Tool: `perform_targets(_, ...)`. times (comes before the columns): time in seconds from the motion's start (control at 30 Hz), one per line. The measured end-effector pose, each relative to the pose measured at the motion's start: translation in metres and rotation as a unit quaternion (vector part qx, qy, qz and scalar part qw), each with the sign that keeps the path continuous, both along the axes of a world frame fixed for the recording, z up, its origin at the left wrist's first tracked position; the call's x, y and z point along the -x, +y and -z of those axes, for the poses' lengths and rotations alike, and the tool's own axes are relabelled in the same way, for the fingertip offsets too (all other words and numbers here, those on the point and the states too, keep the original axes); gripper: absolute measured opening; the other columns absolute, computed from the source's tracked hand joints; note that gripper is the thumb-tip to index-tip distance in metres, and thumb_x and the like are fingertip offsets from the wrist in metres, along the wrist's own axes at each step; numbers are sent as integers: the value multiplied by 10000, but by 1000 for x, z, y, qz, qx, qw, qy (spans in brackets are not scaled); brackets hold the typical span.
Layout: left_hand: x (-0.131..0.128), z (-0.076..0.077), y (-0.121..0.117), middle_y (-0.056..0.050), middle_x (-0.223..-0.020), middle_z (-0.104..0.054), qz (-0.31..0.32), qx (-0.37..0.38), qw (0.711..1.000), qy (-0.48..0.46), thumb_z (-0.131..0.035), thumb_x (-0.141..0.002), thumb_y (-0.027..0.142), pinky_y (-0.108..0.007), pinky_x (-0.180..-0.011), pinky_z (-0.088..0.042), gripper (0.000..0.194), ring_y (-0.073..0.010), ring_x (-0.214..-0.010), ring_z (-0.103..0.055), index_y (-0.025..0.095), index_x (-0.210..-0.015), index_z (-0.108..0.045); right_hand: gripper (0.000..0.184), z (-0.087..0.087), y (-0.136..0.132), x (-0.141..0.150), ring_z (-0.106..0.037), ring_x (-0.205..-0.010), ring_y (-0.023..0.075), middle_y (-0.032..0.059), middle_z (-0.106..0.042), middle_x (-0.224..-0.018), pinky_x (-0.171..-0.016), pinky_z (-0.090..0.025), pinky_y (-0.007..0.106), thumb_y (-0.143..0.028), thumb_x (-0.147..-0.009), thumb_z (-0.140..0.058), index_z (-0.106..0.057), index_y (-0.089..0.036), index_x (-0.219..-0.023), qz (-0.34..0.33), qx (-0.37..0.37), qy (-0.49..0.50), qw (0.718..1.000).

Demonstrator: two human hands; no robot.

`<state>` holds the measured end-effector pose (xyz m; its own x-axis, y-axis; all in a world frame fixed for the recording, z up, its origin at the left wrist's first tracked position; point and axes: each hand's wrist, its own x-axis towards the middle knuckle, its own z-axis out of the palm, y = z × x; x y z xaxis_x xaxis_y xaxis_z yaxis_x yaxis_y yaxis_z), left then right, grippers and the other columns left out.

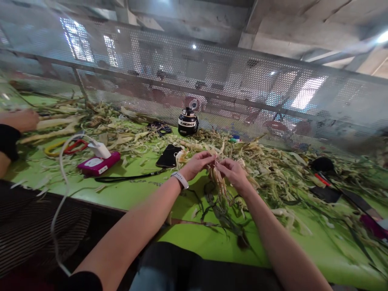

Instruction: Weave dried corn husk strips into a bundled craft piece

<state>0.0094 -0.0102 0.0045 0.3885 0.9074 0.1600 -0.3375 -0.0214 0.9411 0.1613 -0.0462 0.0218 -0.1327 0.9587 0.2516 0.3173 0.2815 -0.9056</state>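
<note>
Both my hands meet above the middle of the green table (188, 238), pinching a bunch of pale dried plant strips (218, 180). My left hand (198, 163), with a light band on its wrist, is closed on the top of the bunch. Close beside it, my right hand (233, 173) is closed on the same strips, its fingertips nearly touching the left ones. The loose ends hang down toward dark withered stems (224, 218) on the table. What lies between the fingertips is too small to make out.
A black phone (169, 156), a black bottle (187, 121) and a magenta power strip (99, 163) with a white charger stand left. Scissors (75, 146) lie beyond. Plant scraps (273, 173) cover much of the table before a perforated metal screen (212, 76). Another person's hand (22, 120) is far left.
</note>
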Motion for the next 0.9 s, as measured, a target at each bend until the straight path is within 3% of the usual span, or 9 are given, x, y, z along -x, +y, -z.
perform_targets(0.2, 0, 4, 3, 20, -680, -576, -14, 4, 1000, -16, -764, -606, 386, -220, -582, -345, 314, -70, -597, -474, 147, -718, -596, 294, 1, 5, 3, -426, -471, 92, -43, -499, -495, -451, -320, 219, -446, -702, -596, -526, -182, -596, -26, 1, -22, 999)
perform_targets(0.5, 0, 6, 8, 7, -671, -595, -62, -89, 993, 39, -754, -600, 408, -245, -647, -373, 332, -102, -654, -496, 122, -709, -623, 292, 10, 8, 5, -438, -472, 97, -51, -480, -509, -479, -354, 234, -447, -732, -587, -487, -200, -611, -68, -32, -51, 996)
perform_targets(0.67, -3, 5, 7, 17, -641, -575, -100, -46, 994, -10, -762, -594, 371, -238, -632, -374, 305, -87, -622, -487, 124, -702, -620, 334, 7, 10, 6, -436, -467, 97, -52, -471, -505, -473, -348, 234, -499, -719, -597, -492, -199, -616, -60, -30, -41, 997)
perform_targets(0.8, -3, 4, 8, 11, -671, -587, -50, 34, 996, -70, -767, -587, 395, -230, -614, -377, 328, -91, -638, -530, 144, -708, -594, 372, 5, 10, 6, -432, -450, 99, -49, -469, -472, -467, -345, 236, -537, -713, -592, -497, -196, -599, -15, -14, -23, 1000)
perform_targets(0.9, -2, 5, 9, 8, -689, -597, -32, 35, 998, -37, -767, -598, 402, -222, -593, -361, 337, -92, -651, -540, 150, -747, -601, 385, 5, 9, 6, -433, -441, 102, -48, -472, -467, -454, -340, 238, -562, -691, -597, -510, -197, -607, 2, -2, -13, 1000)
